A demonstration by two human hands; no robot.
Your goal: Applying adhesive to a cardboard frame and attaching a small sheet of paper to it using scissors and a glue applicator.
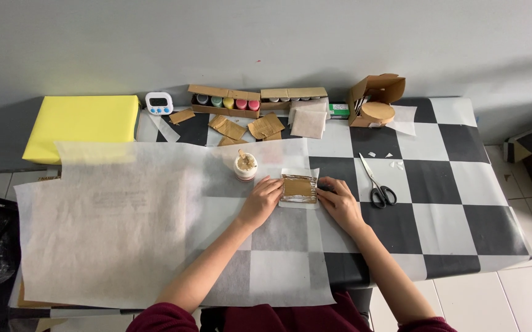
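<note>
l hand (261,200) & r hand (338,201) flat, pressing gold card (298,188) edges; jar (246,166) just behind, scissors (378,184) right.

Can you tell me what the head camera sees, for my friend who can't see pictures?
Two hands, left hand and right hand, press the sides of a small gold-brown card on a checkered table. A glue pot and scissors lie nearby.

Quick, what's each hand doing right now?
Left hand: fingers curled, pressing on the left edge of the gold-brown piece; not gripping it.
Right hand: pressing on its right edge, fingers bent; whether it pinches anything cannot be told.
</note>
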